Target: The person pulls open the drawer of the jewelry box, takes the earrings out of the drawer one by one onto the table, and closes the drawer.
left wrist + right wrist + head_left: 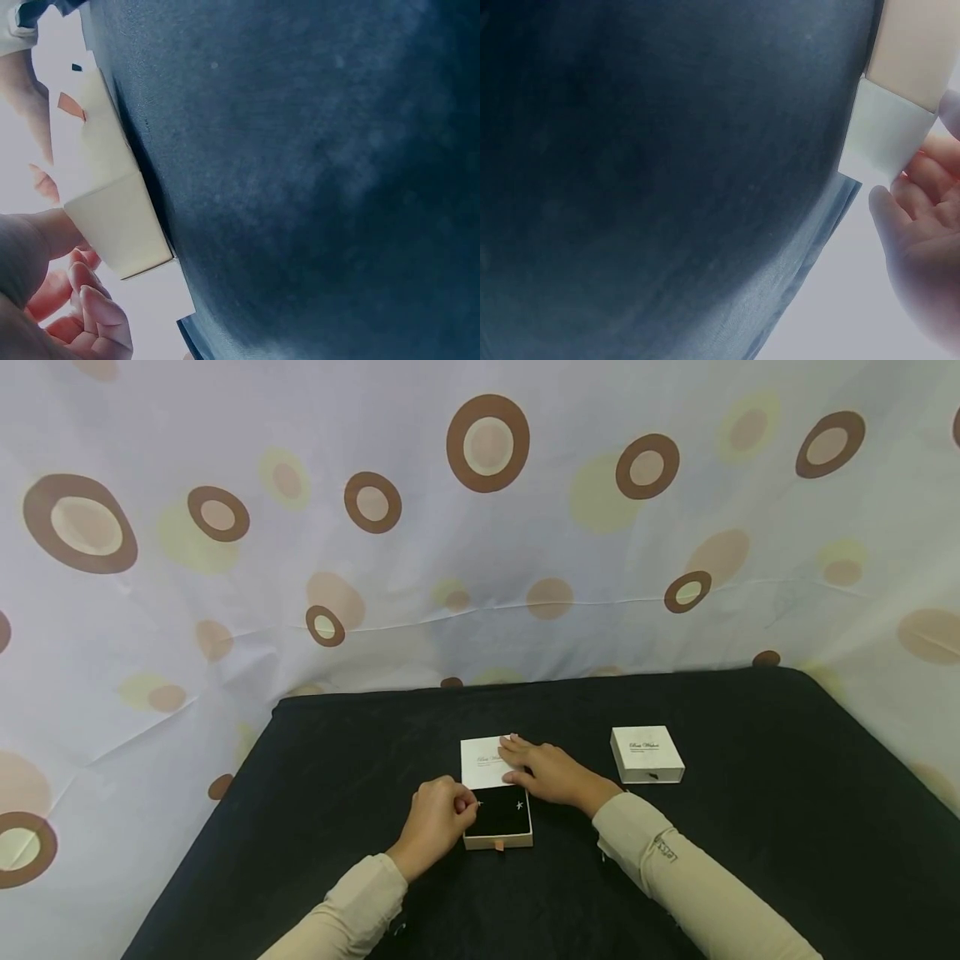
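Observation:
A drawer-style gift box lies on the black cloth, its white printed sleeve (480,763) at the back and its tray (498,842) pulled out toward me. Inside the tray is a black insert (498,820), with a small silver star-shaped earring (519,805) at its right. My left hand (437,817) pinches a second small silver piece (481,803) at the insert's left side, mostly hidden by the fingertips. With fingers fairly straight, my right hand (551,772) rests on the sleeve's top, thumb near its front right corner. The left wrist view shows curled left fingers (101,311) beside the box.
A second white printed box (647,754), closed with a small dark tab in front, stands to the right beyond my right hand. Black cloth (360,735) covers the table. Behind it hangs a white curtain (420,577) with brown and beige circles.

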A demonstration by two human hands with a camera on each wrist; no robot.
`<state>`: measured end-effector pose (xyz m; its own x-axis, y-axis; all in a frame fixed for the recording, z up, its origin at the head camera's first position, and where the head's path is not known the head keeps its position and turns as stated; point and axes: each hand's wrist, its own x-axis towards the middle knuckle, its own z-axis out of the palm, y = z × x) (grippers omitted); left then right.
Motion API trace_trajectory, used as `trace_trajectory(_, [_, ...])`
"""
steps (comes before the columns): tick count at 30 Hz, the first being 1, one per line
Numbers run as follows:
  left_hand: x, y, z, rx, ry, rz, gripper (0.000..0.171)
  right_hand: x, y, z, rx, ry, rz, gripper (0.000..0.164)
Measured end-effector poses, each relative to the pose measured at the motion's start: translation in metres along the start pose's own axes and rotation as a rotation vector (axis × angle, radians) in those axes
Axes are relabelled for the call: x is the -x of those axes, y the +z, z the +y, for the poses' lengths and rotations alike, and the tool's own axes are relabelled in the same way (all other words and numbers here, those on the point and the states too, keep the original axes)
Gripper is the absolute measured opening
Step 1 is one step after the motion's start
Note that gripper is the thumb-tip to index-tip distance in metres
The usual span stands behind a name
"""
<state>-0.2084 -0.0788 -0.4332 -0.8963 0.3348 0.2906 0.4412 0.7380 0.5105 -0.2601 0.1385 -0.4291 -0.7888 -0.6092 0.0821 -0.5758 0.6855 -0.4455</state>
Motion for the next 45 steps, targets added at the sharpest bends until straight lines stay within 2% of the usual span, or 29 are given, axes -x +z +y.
trace_trajectory(23, [-0.001, -0.005, 0.003, -0.01, 0.023, 0.016, 0.012, -0.001, 0.001, 0.001, 0.0, 0.003, 0.005, 0.054])
trace_trajectory(31, [-0.001, -0.005, 0.003, -0.016, 0.013, 0.017, 0.009, -0.002, 0.002, 0.002, 0.003, -0.004, 0.006, 0.054])
trace_trajectory(37, [-0.006, -0.003, 0.003, -0.042, 0.025, 0.003, 0.009, -0.001, 0.001, 0.001, 0.001, -0.01, 0.007, 0.054])
trace_trajectory(45, [-0.012, 0.001, 0.009, -0.119, 0.045, 0.018, 0.018, 0.0, 0.001, 0.001, 0.007, -0.014, 0.01, 0.053])
